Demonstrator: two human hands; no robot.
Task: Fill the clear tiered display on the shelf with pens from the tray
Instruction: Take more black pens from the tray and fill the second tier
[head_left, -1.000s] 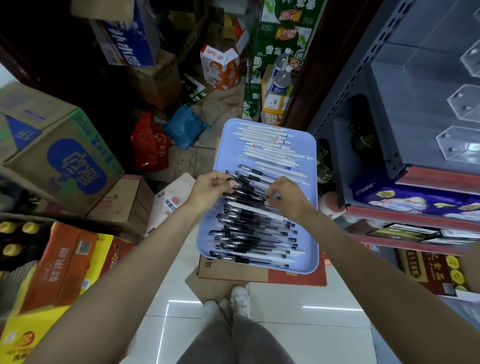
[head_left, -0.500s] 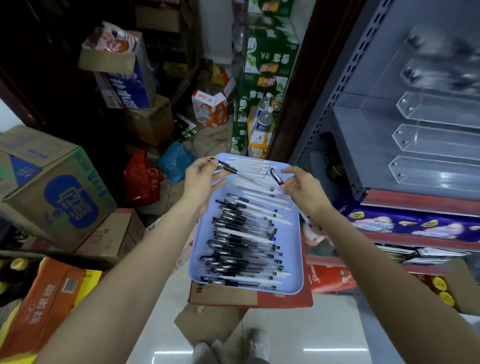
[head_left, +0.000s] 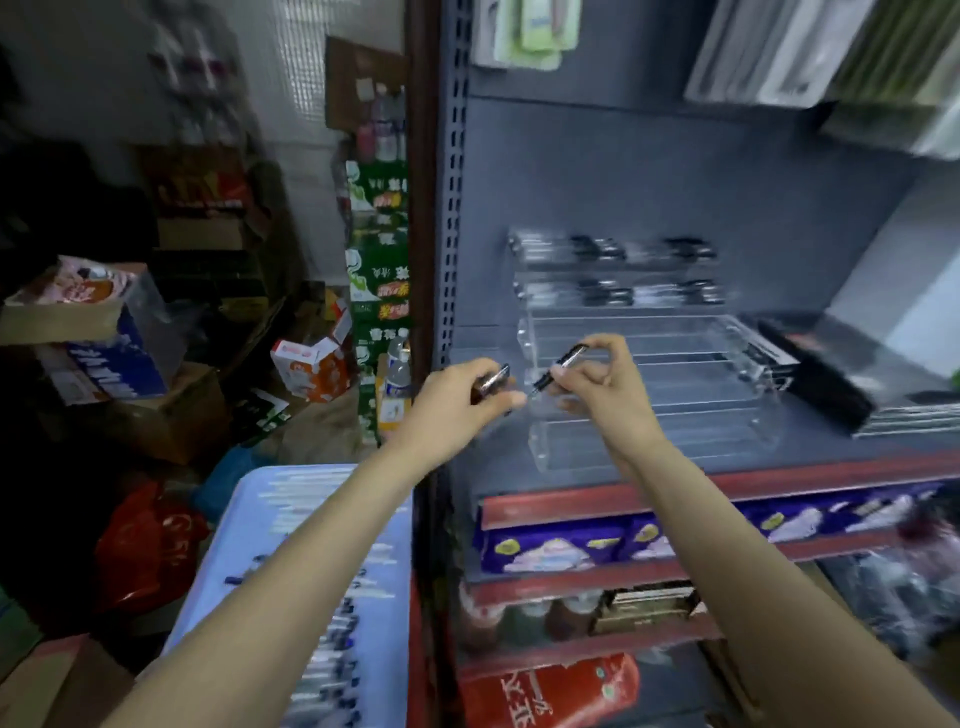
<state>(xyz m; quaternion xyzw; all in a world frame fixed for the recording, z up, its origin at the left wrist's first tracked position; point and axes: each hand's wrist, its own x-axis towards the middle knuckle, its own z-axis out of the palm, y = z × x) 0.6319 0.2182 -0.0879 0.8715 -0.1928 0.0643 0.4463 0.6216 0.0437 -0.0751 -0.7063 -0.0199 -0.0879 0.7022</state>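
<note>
While both arms reach toward the grey shelf (head_left: 649, 467), each hand carries a pen in front of the clear tiered display (head_left: 649, 374). The left hand (head_left: 457, 400) has its fingers curled around a dark pen (head_left: 491, 382), of which only a short silvery end shows past the thumb. The right hand (head_left: 597, 374) pinches a second pen (head_left: 558, 371) between thumb and forefinger, with the other fingers curled; this pen is tilted, its upper end toward the display and its tip pointing down toward the left hand. The two pens are close together but do not seem to touch, though blur makes that hard to judge. Both hands hang just in front of the display's left part, at about the height of its middle tiers.

The display stands on the shelf against the back panel. Its two top tiers already hold rows of dark pens (head_left: 613, 249), while the lower tiers look bare. To its right on the same shelf lies a dark flat box (head_left: 815, 374).

The blue tray (head_left: 389, 545) sits low on the left, under the left forearm, with many pens (head_left: 332, 649) lying across it, pale ones at the far end and dark ones nearer. The tray is well apart from the display. Beyond it are stacked cardboard boxes (head_left: 78, 332), a red bag (head_left: 145, 556) and a green carton stack (head_left: 379, 260). Below the shelf are purple packets (head_left: 561, 551).
</note>
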